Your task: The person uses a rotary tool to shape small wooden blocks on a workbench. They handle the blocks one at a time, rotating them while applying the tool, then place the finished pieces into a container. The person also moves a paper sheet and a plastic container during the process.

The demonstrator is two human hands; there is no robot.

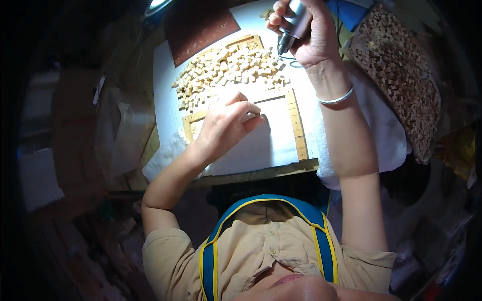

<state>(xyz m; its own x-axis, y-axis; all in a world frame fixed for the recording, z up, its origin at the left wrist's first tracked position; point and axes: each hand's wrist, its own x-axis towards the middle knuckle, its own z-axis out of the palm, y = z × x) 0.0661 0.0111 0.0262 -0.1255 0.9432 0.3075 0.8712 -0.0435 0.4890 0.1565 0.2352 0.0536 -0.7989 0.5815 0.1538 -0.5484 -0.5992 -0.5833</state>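
Observation:
My right hand (321,42) is raised over the far right of the white work surface, fingers wrapped round a small silver-grey handheld drill (297,22). The drill's dark chuck and thin bit point down toward the blocks. My left hand (226,123) is over the near middle of the surface, thumb and fingers pinched together. Whatever sits between those fingertips is too small to make out. Just beyond it spreads a heap of small pale wooden blocks (221,72). A wooden strip frame (296,123) runs around the white area beneath my left hand.
A dark red board (201,30) lies at the back left. To the right, a large bag (396,75) holds many more small wooden blocks, beside white cloth (374,115). A bright lamp (158,4) shines at the top left, and clear plastic (125,120) hangs at left.

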